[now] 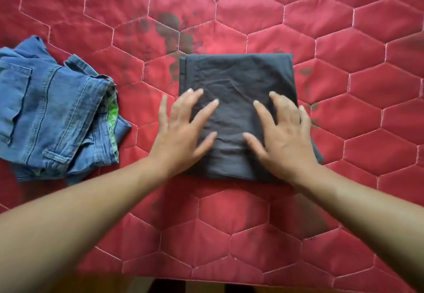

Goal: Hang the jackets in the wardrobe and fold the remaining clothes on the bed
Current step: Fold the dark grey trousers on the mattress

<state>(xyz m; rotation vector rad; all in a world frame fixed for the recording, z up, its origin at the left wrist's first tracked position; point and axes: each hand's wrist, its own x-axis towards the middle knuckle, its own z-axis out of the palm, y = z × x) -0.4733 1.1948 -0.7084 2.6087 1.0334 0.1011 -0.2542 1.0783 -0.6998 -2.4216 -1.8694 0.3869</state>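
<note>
Both hands are lying flat on the dark garment [238, 100], fingers spread and straight, gripping nothing, just pressing it onto the red quilt [344, 40]. The left hand [183, 130] is covering its near-left part, the right hand [284, 136] its near-right. The folded bundle is sitting square and centred, equally near either hand. The jeans [52, 114] are lying folded well to the left, nearer the left hand.

A stained red hexagon-quilted bedspread [252, 235] ends above brown floor [91, 287].
</note>
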